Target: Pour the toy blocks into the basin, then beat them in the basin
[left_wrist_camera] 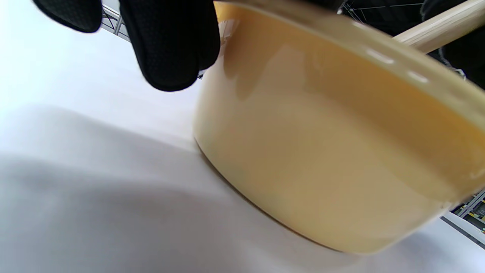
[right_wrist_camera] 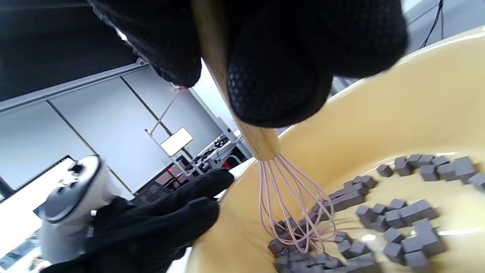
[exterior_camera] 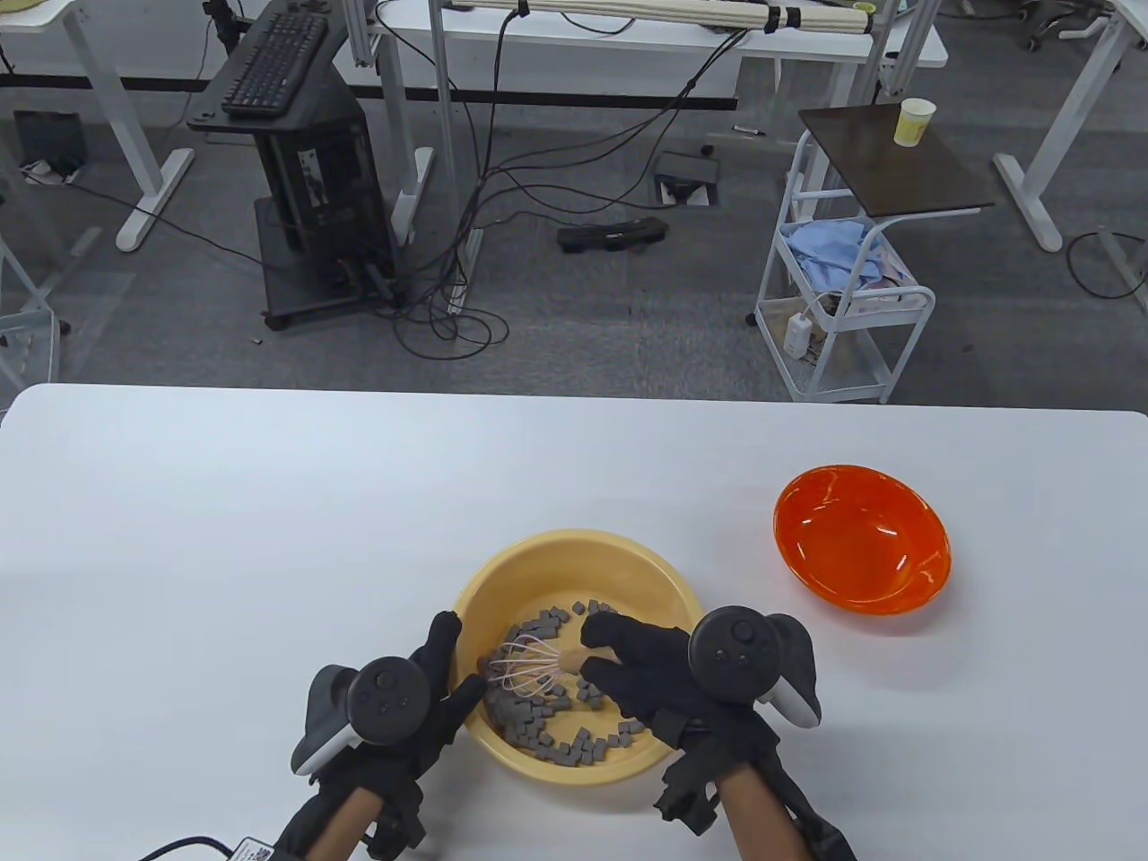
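Grey toy blocks (exterior_camera: 547, 708) lie in the yellow basin (exterior_camera: 628, 560) near the table's front edge, the pink whisk (exterior_camera: 529, 673) among them. A hard stroke could flick blocks out or slide the basin. The right hand (exterior_camera: 646, 668) grips the whisk handle; the left hand (exterior_camera: 421, 700) steadies the rim, fingers straight. The orange bowl (exterior_camera: 861, 538) holds nothing.

Gloves and trackers, as I saw them.
Left hand (exterior_camera: 421, 708), right hand (exterior_camera: 646, 673): black mesh-textured gloves; dark-topped, white-bodied trackers strapped behind.
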Available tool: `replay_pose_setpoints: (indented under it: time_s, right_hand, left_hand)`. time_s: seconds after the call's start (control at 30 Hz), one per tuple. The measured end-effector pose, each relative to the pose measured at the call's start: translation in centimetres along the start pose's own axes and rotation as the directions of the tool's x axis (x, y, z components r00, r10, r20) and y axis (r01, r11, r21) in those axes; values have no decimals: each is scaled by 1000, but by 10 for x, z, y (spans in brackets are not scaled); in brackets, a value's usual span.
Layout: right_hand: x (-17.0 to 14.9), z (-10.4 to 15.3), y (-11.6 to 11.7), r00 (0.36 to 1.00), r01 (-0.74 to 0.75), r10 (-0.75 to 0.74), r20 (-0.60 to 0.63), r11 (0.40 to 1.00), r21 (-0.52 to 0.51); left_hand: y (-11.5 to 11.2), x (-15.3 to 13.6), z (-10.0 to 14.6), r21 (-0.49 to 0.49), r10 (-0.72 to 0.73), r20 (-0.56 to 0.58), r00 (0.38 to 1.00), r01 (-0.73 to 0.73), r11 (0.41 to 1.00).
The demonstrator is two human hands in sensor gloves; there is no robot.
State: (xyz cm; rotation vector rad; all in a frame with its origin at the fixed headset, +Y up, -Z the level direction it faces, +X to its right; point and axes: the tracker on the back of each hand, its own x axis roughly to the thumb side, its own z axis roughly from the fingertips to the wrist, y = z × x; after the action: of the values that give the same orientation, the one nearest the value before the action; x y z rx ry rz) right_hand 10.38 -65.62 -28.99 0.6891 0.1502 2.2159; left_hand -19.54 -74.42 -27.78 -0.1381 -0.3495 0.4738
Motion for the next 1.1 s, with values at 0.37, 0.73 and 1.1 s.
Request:
replay_pose_setpoints:
  time_s: [0.37,0.73,1.1]
  right_hand:
    - [0,11,-29,996,-77,76,-35,997,-9]
    - [0,24,-51,952,-286,266,-151,949,-134]
    - [4,25,-48,918,-388,356,-176,897,-211]
  left_hand:
    - [0,0,0,4,-2,1,1000,2,1000]
    - [0,0,0,5,-4,2,1000,4,1000]
    - [0,0,0,7,0,5,1000,0,1000]
